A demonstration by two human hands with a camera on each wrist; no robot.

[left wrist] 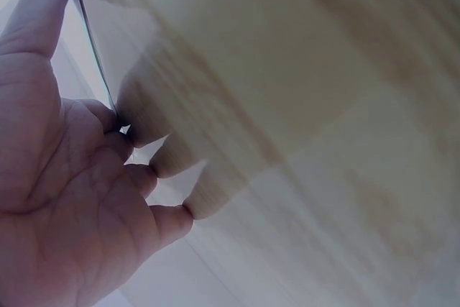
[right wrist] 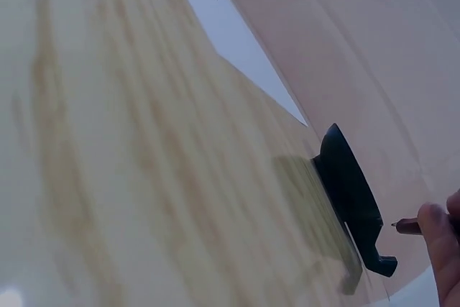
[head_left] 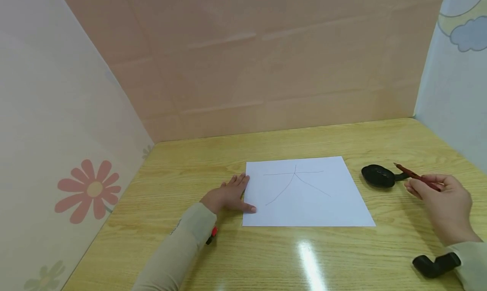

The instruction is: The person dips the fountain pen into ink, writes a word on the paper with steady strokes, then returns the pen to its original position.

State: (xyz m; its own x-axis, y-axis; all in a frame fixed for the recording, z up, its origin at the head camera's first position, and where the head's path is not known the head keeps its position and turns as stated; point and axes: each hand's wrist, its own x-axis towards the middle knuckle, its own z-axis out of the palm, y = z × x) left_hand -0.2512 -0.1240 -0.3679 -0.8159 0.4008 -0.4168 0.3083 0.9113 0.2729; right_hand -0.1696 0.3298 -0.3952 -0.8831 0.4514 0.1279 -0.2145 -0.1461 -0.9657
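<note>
A white sheet of paper (head_left: 304, 215) lies on the table, bearing thin lines: a horizontal stroke, a short upright crossing it, and two slanting strokes spreading below. At its left edge rests my left hand (head_left: 232, 194), thumb on the paper and fingers along the border; the left wrist view shows this hand (left wrist: 65, 185) with its fingertips touching the tabletop. Off to the right of the sheet, my right hand (head_left: 443, 202) pinches a dark red pencil (head_left: 409, 172) above the table, tip pointing up and left. Only part of that hand (right wrist: 440, 242) appears in the right wrist view.
A black spoon-shaped object (head_left: 378, 176) with a rounded body and short handle lies between paper and right hand. The wooden table (head_left: 182, 164) meets a pinkish back panel (head_left: 266, 71) and patterned side walls. Black wrist gear (head_left: 435, 265) sits at the right cuff.
</note>
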